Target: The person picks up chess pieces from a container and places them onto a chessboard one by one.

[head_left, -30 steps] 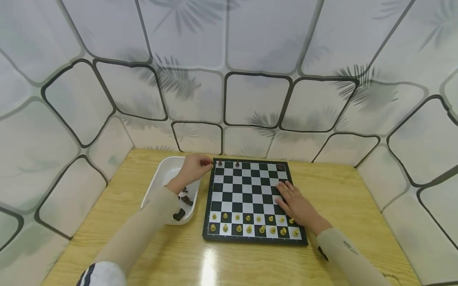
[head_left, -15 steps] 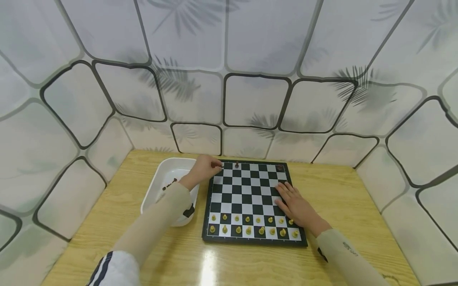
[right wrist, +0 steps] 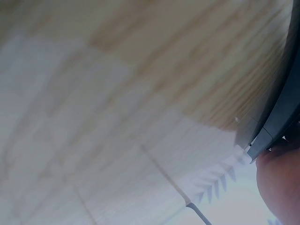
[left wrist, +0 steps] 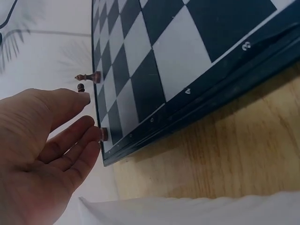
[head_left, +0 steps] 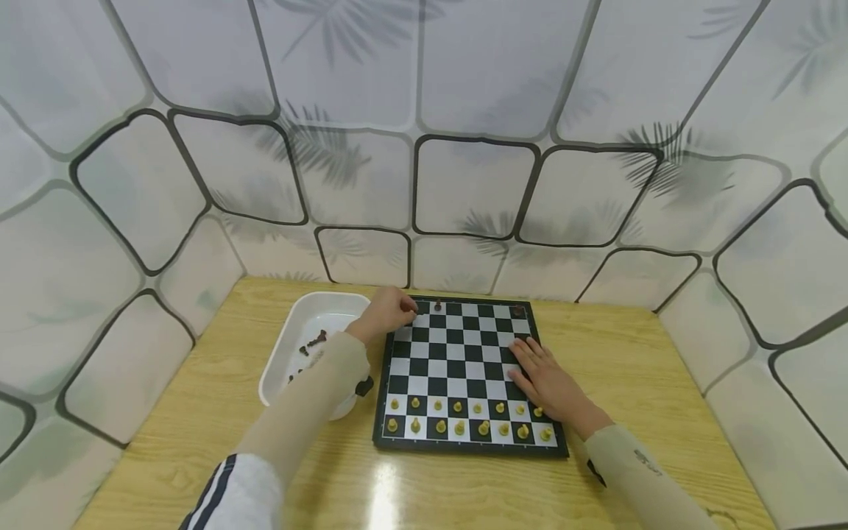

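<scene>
My left hand (head_left: 386, 316) is over the far left corner of the black-and-white chessboard (head_left: 450, 447). Its thumb and index finger pinch a small dark chess piece, whose round head (left wrist: 80, 87) shows past the thumb in the left wrist view; the rest is hidden. Close by, a dark piece (left wrist: 104, 134) stands at the board's corner beside the fingertips, and a taller dark piece (left wrist: 89, 77) stands farther along the far row. My right hand (head_left: 545, 377) lies flat with spread fingers on the board's right side. Yellow pieces (head_left: 484, 428) fill the two near rows.
Left of the board, under my forearm, stands a white tray (head_left: 270, 368) with several dark pieces (head_left: 318, 338) in it. Another dark piece (head_left: 518, 312) sits in the board's far right corner. The wooden table (head_left: 616, 338) ends at a patterned wall (head_left: 477, 188).
My left hand has moved rightward from the board's left edge onto its far left corner, covering the corner piece. The right hand keeps its place.
</scene>
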Action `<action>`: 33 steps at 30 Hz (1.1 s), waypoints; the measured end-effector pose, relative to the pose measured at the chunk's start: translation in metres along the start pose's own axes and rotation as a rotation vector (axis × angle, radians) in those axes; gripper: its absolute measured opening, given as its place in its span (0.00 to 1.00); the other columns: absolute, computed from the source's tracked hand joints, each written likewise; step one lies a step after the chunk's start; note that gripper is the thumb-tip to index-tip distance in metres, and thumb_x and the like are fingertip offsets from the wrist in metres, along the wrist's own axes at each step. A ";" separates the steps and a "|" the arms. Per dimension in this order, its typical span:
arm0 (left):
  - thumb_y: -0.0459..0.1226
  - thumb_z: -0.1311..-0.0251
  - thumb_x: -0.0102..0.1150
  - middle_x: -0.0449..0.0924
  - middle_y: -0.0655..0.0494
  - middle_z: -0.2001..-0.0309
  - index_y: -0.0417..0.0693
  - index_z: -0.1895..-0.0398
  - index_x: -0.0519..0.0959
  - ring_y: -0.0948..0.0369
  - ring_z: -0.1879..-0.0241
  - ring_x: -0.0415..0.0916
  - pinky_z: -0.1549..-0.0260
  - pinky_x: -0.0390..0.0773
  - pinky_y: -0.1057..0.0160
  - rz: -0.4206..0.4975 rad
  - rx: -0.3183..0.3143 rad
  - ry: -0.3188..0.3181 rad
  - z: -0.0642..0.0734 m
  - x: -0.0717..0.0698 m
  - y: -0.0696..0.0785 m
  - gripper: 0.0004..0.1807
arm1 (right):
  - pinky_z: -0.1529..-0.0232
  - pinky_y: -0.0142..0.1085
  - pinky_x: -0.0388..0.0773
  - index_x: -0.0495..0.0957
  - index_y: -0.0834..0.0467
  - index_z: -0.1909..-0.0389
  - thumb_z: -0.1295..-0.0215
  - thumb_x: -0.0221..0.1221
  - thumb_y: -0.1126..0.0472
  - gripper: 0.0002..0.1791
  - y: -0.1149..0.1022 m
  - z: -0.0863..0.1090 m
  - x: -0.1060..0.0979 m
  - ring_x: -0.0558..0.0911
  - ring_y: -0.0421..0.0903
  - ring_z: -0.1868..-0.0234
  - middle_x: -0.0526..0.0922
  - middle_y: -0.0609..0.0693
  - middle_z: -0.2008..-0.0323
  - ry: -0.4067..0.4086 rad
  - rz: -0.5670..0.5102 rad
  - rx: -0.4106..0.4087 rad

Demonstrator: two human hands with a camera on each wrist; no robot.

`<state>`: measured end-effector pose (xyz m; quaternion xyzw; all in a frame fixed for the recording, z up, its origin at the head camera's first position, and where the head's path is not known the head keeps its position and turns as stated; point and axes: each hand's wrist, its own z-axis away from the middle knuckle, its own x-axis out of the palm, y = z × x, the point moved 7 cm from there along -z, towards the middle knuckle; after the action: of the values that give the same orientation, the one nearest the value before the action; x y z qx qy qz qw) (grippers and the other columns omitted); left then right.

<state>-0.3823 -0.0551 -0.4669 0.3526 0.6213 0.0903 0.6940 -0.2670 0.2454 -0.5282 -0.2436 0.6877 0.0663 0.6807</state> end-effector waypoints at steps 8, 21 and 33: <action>0.31 0.34 0.66 0.92 0.47 0.59 0.39 0.57 0.91 0.58 0.65 0.82 0.60 0.84 0.60 -0.052 -0.008 0.011 -0.003 0.005 -0.005 0.08 | 0.19 0.63 0.53 0.61 0.67 0.20 0.17 0.51 0.49 0.35 0.000 0.000 -0.001 0.56 0.67 0.18 0.61 0.66 0.20 0.010 -0.011 -0.001; 0.32 0.34 0.66 0.92 0.48 0.59 0.40 0.57 0.92 0.57 0.64 0.83 0.60 0.84 0.60 -0.192 0.037 -0.013 -0.002 0.012 -0.002 0.08 | 0.19 0.63 0.53 0.60 0.66 0.20 0.17 0.50 0.48 0.35 0.000 -0.001 0.000 0.56 0.67 0.18 0.61 0.66 0.20 -0.003 -0.003 0.003; 0.33 0.32 0.66 0.92 0.48 0.58 0.41 0.59 0.92 0.53 0.60 0.84 0.56 0.85 0.55 -0.291 0.001 -0.015 -0.002 0.014 -0.001 0.07 | 0.20 0.64 0.53 0.60 0.66 0.20 0.16 0.50 0.48 0.35 0.001 0.000 0.001 0.56 0.67 0.18 0.61 0.66 0.20 0.001 -0.002 -0.010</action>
<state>-0.3814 -0.0470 -0.4785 0.2599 0.6606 -0.0145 0.7042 -0.2675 0.2462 -0.5289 -0.2478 0.6876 0.0691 0.6789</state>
